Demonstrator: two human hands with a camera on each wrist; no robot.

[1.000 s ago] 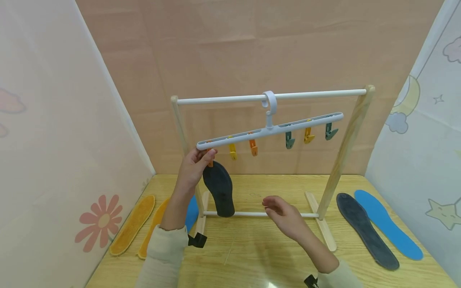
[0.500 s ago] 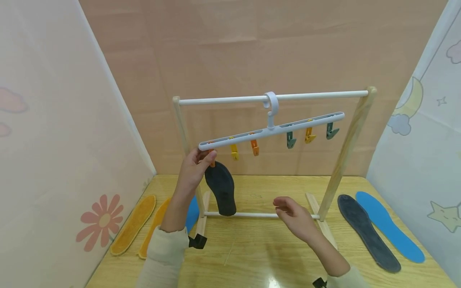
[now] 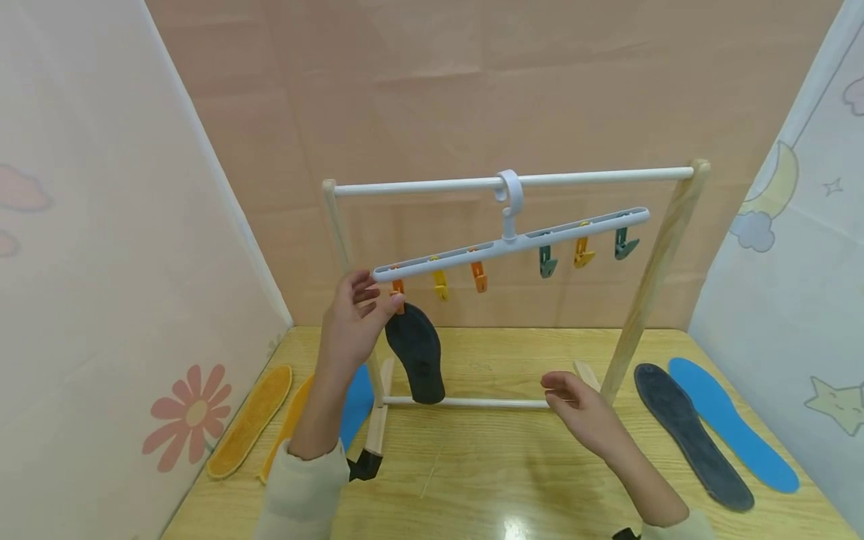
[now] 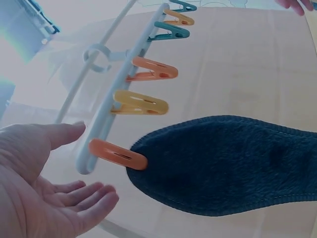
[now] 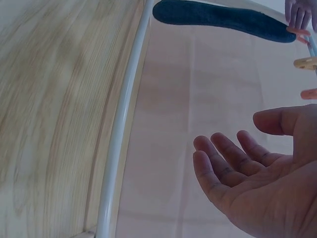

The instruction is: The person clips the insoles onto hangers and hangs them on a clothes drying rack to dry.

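- A wooden desk point(image 3: 499, 480) is seen across the lower half of the head view, walled in by pink and patterned panels.
- A drying rack point(image 3: 651, 277) with wooden posts and a white top bar is stood at the centre of the frame on the desk.
- A white clip hanger point(image 3: 511, 241) is hooked on the top bar and is tilted, its left end lower than its right.
- A dark insole point(image 3: 416, 352) is held by the orange clip point(image 3: 398, 289) at the hanger's left end and hangs down at centre left, its lower tip at the rack's bottom rail.
- Another dark insole point(image 3: 691, 435) and a blue insole point(image 3: 732, 435) are laid side by side at the lower right; two yellow insoles point(image 3: 248, 421) lie at the lower left.
- The left hand point(image 3: 351, 330) is raised just beside the orange clip, fingers spread and relaxed; nothing is gripped.
- The right hand point(image 3: 587, 416) is held above the desk at lower centre right, near the rack's right post, palm open with loosely bent fingers, and nothing is held.
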